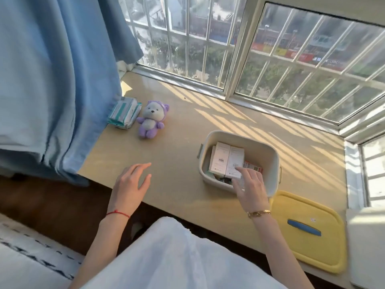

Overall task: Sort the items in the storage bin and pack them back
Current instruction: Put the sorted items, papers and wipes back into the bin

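A person stands at a wide beige windowsill (183,142) with sun stripes on it. A white plastic storage bin (268,155) with no lid on sits on the sill, toward the right. Inside it lie two flat white cardboard boxes (226,159) side by side, on top of other small packs, with a red and white pack (253,167) beside them. The right hand (251,185) reaches over the near edge of the bin, and its pointing finger touches the corner of one white box while the thumb is spread out; it grips nothing. The left hand (130,183) floats above the sill, well apart from the bin, with its fingers loose and spread, holding nothing. A yellow plastic lid with a blue handle (306,232) lies flat on the sill, just beside the bin on the near right. Far to the left sit a purple and grey plush bear (151,119) and a stack of white and green tissue packs (125,112), close to a blue curtain (58,80).
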A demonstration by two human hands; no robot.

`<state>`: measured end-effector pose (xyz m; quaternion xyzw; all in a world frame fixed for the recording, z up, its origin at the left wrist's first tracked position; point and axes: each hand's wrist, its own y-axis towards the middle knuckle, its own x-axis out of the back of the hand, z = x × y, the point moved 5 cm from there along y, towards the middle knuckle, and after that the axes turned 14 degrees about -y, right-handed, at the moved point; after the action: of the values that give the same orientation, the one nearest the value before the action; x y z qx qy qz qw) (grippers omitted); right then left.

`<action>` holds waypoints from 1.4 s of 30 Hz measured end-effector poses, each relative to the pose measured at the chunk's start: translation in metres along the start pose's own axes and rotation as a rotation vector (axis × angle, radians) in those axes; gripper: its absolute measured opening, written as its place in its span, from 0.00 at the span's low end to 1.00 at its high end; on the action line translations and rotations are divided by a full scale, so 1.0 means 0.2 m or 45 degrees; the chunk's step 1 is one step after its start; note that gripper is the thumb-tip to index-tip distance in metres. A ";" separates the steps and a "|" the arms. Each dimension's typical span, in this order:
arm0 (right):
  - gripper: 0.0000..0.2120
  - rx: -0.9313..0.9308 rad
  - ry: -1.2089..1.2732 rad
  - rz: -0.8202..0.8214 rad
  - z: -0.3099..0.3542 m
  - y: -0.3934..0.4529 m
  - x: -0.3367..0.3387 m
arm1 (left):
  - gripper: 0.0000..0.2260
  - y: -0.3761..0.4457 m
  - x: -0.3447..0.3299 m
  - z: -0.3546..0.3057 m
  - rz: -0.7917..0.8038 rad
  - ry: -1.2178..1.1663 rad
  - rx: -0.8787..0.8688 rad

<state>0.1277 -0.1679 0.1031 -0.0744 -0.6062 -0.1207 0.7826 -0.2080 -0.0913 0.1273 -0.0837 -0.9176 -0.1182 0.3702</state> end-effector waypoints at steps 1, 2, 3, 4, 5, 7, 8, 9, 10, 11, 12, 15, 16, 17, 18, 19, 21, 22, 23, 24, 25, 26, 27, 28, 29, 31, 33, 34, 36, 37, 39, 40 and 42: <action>0.19 0.016 0.003 0.000 0.06 0.00 -0.01 | 0.14 -0.02 0.06 0.05 -0.011 0.008 0.014; 0.19 0.032 0.004 -0.005 0.13 0.00 -0.03 | 0.14 -0.03 0.12 0.11 -0.022 0.016 0.028; 0.19 0.049 0.000 -0.012 0.19 0.00 -0.05 | 0.14 -0.05 0.18 0.17 -0.033 0.022 0.040; 0.18 0.064 -0.004 -0.020 0.27 0.00 -0.07 | 0.14 -0.06 0.25 0.24 -0.041 0.025 0.054; 0.18 0.078 -0.005 -0.028 0.35 0.00 -0.10 | 0.14 -0.07 0.32 0.30 -0.047 0.025 0.068; 0.18 0.086 0.004 -0.028 0.51 -0.01 -0.15 | 0.14 -0.07 0.47 0.42 -0.061 0.022 0.084; 0.18 0.082 0.009 -0.027 0.60 -0.01 -0.18 | 0.14 -0.07 0.54 0.48 -0.069 0.022 0.085; 0.18 0.072 0.016 -0.022 0.69 -0.01 -0.21 | 0.14 -0.07 0.62 0.53 -0.070 0.027 0.086; 0.19 0.058 0.023 -0.016 0.78 -0.02 -0.23 | 0.14 -0.06 0.69 0.60 -0.065 0.031 0.092; 0.19 0.050 0.028 -0.013 0.88 -0.03 -0.26 | 0.14 -0.05 0.76 0.66 -0.061 0.034 0.096; 0.19 0.048 0.028 -0.019 0.97 -0.03 -0.28 | 0.15 -0.04 0.83 0.72 -0.055 0.037 0.101; 0.19 0.021 0.057 -0.033 1.23 -0.05 -0.34 | 0.15 0.00 1.02 0.90 -0.003 0.022 0.100; 0.19 0.003 0.070 -0.029 1.31 -0.05 -0.36 | 0.15 0.02 1.07 0.95 0.015 0.013 0.093; 0.19 -0.015 0.083 -0.026 1.38 -0.05 -0.37 | 0.15 0.05 1.12 0.99 0.030 0.008 0.081; 0.19 -0.031 0.092 -0.025 1.44 -0.05 -0.38 | 0.15 0.07 1.17 1.03 0.047 0.008 0.067; 0.19 -0.045 0.098 -0.025 1.49 -0.04 -0.39 | 0.15 0.10 1.21 1.06 0.063 0.010 0.051; 0.19 -0.068 0.107 -0.020 1.59 -0.03 -0.41 | 0.15 0.15 1.27 1.11 0.087 0.009 0.024; 0.19 -0.073 0.106 -0.018 1.63 -0.01 -0.42 | 0.14 0.18 1.29 1.13 0.090 -0.001 0.023; 0.19 -0.076 0.103 -0.017 1.66 0.00 -0.43 | 0.14 0.21 1.31 1.15 0.093 -0.014 0.030; 0.19 -0.078 0.099 -0.018 1.68 0.02 -0.44 | 0.14 0.24 1.31 1.17 0.100 -0.027 0.039; 0.19 -0.084 0.097 -0.020 1.70 0.04 -0.44 | 0.14 0.27 1.31 1.19 0.109 -0.040 0.044; 0.19 -0.093 0.096 -0.021 1.72 0.06 -0.45 | 0.15 0.31 1.31 1.21 0.120 -0.049 0.038; 0.19 -0.103 0.095 -0.023 1.74 0.10 -0.46 | 0.15 0.35 1.30 1.23 0.129 -0.057 0.027; 0.19 -0.113 0.095 -0.025 1.75 0.13 -0.47 | 0.15 0.40 1.29 1.25 0.141 -0.064 0.018; 0.19 -0.121 0.098 -0.028 1.76 0.17 -0.47 | 0.15 0.45 1.28 1.27 0.155 -0.072 0.017; 0.20 -0.128 0.103 -0.035 1.78 0.27 -0.49 | 0.15 0.55 1.25 1.31 0.173 -0.082 0.013; 0.21 -0.129 0.104 -0.031 1.79 0.37 -0.51 | 0.16 0.67 1.23 1.35 0.181 -0.092 0.021; 0.21 -0.133 0.102 -0.031 1.79 0.42 -0.51 | 0.16 0.72 1.21 1.36 0.191 -0.106 0.037; 0.21 -0.150 0.113 -0.024 1.79 0.54 -0.53 | 0.17 0.84 1.17 1.39 0.213 -0.137 0.060; 0.22 -0.155 0.126 -0.016 1.80 0.60 -0.54 | 0.17 0.90 1.15 1.40 0.231 -0.149 0.063; 0.22 -0.137 0.136 0.002 1.81 0.72 -0.58 | 0.18 1.02 1.09 1.43 0.265 -0.180 0.059; 0.23 -0.133 0.137 0.023 1.81 0.78 -0.60 | 0.18 1.09 1.06 1.45 0.283 -0.192 0.065; 0.23 -0.140 0.141 0.055 1.82 0.89 -0.65 | 0.19 1.22 0.98 1.50 0.313 -0.194 0.101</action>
<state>-0.1925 0.1117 0.0747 -0.1234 -0.5526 -0.1410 0.8121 -0.4865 0.2389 0.0924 -0.1895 -0.9298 -0.0287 0.3142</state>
